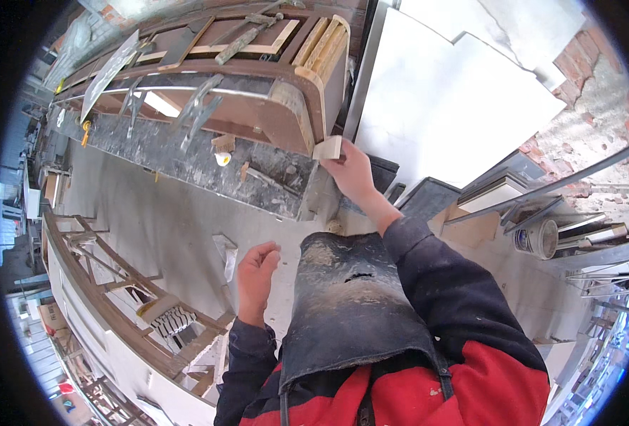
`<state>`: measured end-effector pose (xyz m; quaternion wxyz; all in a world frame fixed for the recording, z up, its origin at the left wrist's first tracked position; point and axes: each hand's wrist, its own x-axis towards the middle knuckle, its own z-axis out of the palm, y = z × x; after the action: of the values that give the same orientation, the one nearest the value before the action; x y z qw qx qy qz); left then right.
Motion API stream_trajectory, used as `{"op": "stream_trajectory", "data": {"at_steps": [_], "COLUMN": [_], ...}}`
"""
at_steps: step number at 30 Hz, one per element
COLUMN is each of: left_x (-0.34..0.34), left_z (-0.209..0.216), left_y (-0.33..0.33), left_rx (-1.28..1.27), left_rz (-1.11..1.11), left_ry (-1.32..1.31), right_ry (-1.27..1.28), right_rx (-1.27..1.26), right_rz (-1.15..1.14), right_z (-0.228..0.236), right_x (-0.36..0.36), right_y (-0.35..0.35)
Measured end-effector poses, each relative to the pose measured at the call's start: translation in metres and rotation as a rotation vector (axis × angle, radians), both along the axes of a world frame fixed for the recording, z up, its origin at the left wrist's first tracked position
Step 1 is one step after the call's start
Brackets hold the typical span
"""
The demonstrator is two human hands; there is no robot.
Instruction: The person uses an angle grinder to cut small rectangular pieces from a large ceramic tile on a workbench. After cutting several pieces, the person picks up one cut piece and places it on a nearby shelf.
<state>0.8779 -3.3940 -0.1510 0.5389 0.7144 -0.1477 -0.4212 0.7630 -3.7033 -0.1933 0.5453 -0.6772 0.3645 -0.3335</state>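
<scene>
My right hand (352, 172) is stretched forward and pinches a small beige rectangular piece (327, 148), flat like a folded sheet or thin block. That piece touches the lower rounded end of a brown panelled furniture body (257, 117), which lies on a stained dark workbench (179, 153). My left hand (259, 273) hangs in the air left of my dark apron (360, 298), its fingers loosely curled with nothing seen in them. It touches neither the bench nor the furniture.
Clamps (247, 39) lie across the furniture body. A small beige block and a white-and-yellow item (223, 159) sit on the bench. Large white sheets (449, 99) lean at the right, near a bucket (538, 239) and board offcuts. A curved wooden frame (126, 298) stands at the left.
</scene>
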Motion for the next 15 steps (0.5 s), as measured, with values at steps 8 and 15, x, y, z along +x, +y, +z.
{"op": "stream_trajectory", "data": {"at_steps": [8,15], "left_x": [0.016,0.015], "left_z": [0.013,0.027], "left_y": [-0.073,-0.117], "left_rx": [0.052,0.151], "left_rz": [-0.068,-0.180], "left_ry": [0.033,-0.088], "right_ry": [0.098,0.065], "right_rx": [-0.026,-0.013], "right_rz": [-0.027,-0.137], "right_z": [-0.004,-0.006], "right_x": [0.034,0.052], "right_y": [-0.020,-0.019]}}
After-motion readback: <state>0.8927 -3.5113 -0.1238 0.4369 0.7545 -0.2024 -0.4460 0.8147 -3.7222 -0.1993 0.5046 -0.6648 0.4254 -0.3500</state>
